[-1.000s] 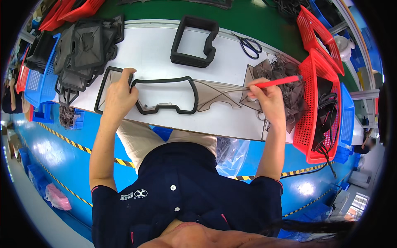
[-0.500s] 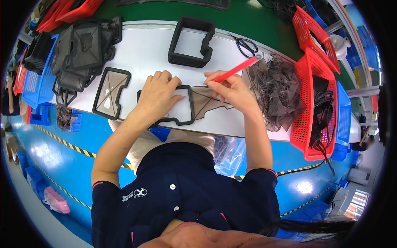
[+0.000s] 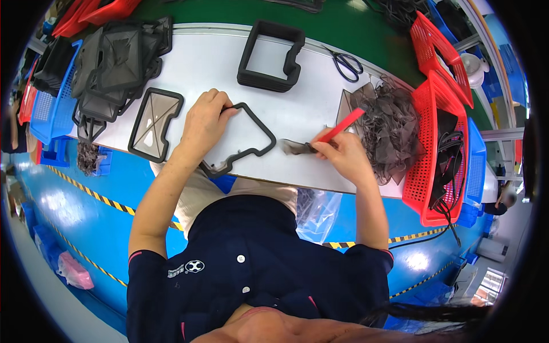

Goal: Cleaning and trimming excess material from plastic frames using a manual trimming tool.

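My left hand [image 3: 207,123] grips the upper edge of a black foam frame [image 3: 273,142], which now lies slanted on the white table with an open middle. Between the fingers of my right hand [image 3: 344,157] is a slim red flat-handled tool [image 3: 346,122]. A small dark mesh piece [image 3: 294,147], blurred, trails from those fingertips, apart from the frame. Left of my left hand lies another black frame [image 3: 135,132] with sheer mesh across it. Beside my right hand rises a crumpled heap of dark mesh [image 3: 389,126].
A stack of black frames [image 3: 266,81] stands at the table's far side, with black-handled scissors [image 3: 347,66] to its right. Mesh-covered frames [image 3: 120,60] pile up at left. Red baskets [image 3: 422,154] flank the right edge; a blue basket [image 3: 54,117] is at left.
My right hand has drawn the mesh piece off the frame, toward the right and nearer me. The frame has turned aslant under my left hand, which now grips its upper edge.
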Tool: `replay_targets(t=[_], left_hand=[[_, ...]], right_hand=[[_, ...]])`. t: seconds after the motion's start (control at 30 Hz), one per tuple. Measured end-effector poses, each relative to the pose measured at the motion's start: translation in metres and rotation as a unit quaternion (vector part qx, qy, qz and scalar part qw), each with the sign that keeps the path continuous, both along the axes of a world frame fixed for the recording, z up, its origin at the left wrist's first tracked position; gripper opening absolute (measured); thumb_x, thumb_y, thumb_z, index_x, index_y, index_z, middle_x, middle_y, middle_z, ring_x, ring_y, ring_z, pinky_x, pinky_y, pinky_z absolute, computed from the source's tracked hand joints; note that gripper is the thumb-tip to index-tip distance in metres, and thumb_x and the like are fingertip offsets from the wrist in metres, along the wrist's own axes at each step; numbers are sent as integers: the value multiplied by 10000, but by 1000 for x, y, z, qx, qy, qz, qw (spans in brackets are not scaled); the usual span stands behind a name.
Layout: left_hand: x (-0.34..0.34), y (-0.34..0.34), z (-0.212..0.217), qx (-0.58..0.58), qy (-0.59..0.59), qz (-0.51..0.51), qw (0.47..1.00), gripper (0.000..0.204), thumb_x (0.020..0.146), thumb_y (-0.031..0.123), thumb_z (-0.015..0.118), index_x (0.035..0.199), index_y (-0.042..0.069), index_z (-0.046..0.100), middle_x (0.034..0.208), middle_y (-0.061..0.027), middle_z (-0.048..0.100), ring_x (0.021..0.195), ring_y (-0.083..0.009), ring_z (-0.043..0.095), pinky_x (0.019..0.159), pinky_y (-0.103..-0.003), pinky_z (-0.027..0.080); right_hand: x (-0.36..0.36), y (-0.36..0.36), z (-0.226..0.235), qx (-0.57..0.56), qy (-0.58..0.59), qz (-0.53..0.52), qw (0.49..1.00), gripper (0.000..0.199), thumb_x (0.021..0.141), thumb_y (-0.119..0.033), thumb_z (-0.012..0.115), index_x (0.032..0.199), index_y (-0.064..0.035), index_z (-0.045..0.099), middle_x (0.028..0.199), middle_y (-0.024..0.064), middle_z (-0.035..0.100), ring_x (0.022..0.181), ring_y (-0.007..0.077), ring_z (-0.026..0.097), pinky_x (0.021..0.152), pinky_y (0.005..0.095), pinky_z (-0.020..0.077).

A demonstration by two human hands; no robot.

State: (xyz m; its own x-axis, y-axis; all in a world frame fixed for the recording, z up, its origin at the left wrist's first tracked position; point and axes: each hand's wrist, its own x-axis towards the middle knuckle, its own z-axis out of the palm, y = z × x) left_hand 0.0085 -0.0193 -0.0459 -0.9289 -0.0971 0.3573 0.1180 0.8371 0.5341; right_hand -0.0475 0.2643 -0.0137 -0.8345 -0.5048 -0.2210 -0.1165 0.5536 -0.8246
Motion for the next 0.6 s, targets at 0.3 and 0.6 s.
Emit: replay_targets(t=[0.3,0.6], left_hand=[[9,-13,15,-17,-94,102,990,204,773,175,685,795,21,553,797,-103,582,665,-242,584,598,-342,464],[39,31,29,-39,-108,-80,990,275,712,210,741,834,32,570,757,-86,565,660,-233,574,597,-322,462]], right_hand=[[-20,103,51,-77,184,-276,940,100,869,-77,602,921,-3,647,796,17,630,676,69,581,610,200,471],[-21,44,28,-207,243,-259,912,132,835,-91,660,955,-37,672,951,29,604,719,70,528,629,200,439]])
